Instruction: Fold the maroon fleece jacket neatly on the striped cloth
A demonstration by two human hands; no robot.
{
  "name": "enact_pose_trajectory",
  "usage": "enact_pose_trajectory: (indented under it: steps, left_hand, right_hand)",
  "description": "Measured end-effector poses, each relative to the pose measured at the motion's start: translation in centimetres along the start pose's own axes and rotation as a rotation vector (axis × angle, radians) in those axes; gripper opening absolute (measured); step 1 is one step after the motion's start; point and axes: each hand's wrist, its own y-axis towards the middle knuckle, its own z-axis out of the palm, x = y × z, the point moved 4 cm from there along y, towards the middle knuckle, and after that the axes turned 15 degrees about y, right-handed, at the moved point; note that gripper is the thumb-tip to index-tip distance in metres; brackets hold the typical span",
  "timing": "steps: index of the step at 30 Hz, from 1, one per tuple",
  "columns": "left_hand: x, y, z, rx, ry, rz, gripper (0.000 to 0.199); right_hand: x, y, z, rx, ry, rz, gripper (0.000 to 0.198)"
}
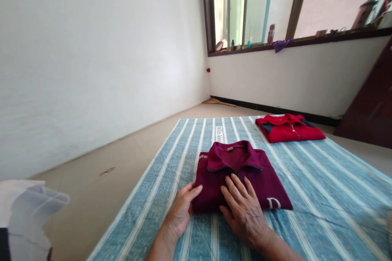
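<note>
A folded maroon polo shirt lies collar-away on a blue-and-white striped sheet. My left hand rests at the shirt's near left edge, its fingers touching the fold. My right hand lies flat on the shirt's near front with fingers spread. Neither hand grips anything. A folded red shirt with dark blue panels sits farther back on the sheet, to the right.
The sheet lies on a beige floor beside a white wall. A window sill at the back carries bottles and small items. A dark wooden panel leans at the right. Pale fabric shows at the lower left.
</note>
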Motion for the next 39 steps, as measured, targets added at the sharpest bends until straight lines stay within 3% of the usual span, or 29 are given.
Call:
enact_pose_trajectory:
  steps: [14,18,22,28,39]
  left_hand:
    - [-1.0,0.2,0.1,0.006,0.042,-0.071,0.032]
    - [-1.8,1.4,0.2,0.076,0.044,-0.076,0.026]
    - [-2.4,3.4,-0.1,0.025,0.068,-0.067,0.022]
    - [-3.4,5.8,0.1,0.057,0.095,-0.103,0.03]
    - [-2.7,6.7,0.2,0.078,0.078,-0.045,0.035]
  right_hand:
    - [0.0,0.1,0.0,-0.002,0.007,0.006,0.033]
    - [0.0,0.1,0.0,-0.005,0.01,0.008,0.033]
    - [0.0,0.1,0.0,0.001,0.006,0.006,0.032]
    - [0.0,0.1,0.0,-0.008,0.0,-0.004,0.031]
    - [0.1,0.3,-0.1,-0.028,0.005,-0.005,0.029]
